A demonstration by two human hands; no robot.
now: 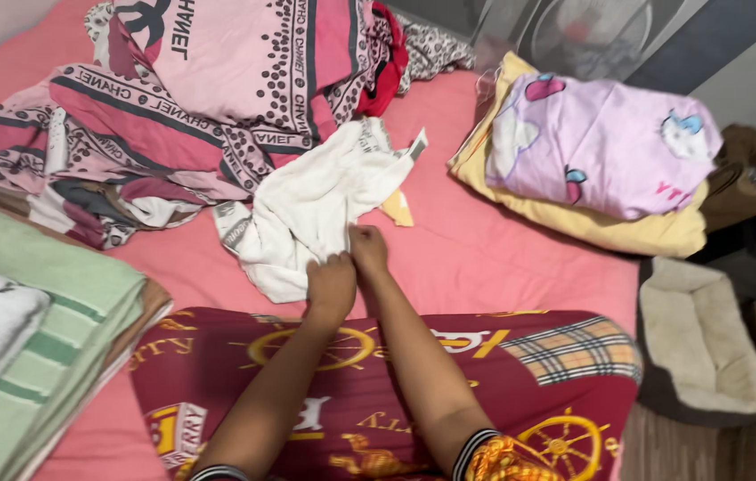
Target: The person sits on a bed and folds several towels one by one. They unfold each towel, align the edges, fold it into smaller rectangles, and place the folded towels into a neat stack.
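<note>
A crumpled white cloth (316, 205) lies on the pink bed sheet (485, 249) near the middle of the view. My left hand (332, 283) and my right hand (367, 249) sit side by side at the cloth's near edge, both with fingers closed on its hem. A dark red patterned fabric (378, 392) with gold wheels and a plaid patch is spread flat under my forearms.
A heap of pink printed bedding (200, 80) fills the far left. Folded green and white towels (31, 330) are stacked at the left edge. A lilac pillow on a yellow one (592, 151) lies at the right. A cream pet bed (699, 338) sits on the floor.
</note>
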